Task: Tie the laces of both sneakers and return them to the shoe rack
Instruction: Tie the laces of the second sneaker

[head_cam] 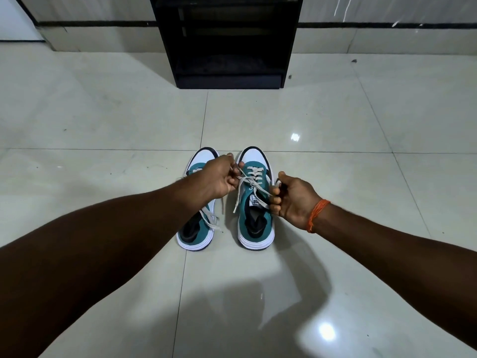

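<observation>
The left hand [219,178] is pinched shut on one end of the pale grey flat lace [251,180] of the right-hand sneaker, and the right hand [290,198] is closed on the other end, so the lace runs taut between them across the tongue. The two strands cross just above the shoe's upper eyelets, roughly midway between the hands, which suggests the first knot is being drawn down; no bow is visible yet.

The teal and white low sneaker on the right [254,202] lies directly under that crossing, on the glossy cream floor tiles [335,112]. Its long axis runs near to far, toe pointing away toward the rack, heel opening nearest the person. The right hand is slightly nearer the person, the left farther and partly over the neighbouring shoe.

The matching teal and white sneaker on the left [197,223] sits just beside it, nearly parallel, its laces lying loose over the collar. The black open-fronted shoe rack [228,42] stands well beyond both toes, straight ahead.
</observation>
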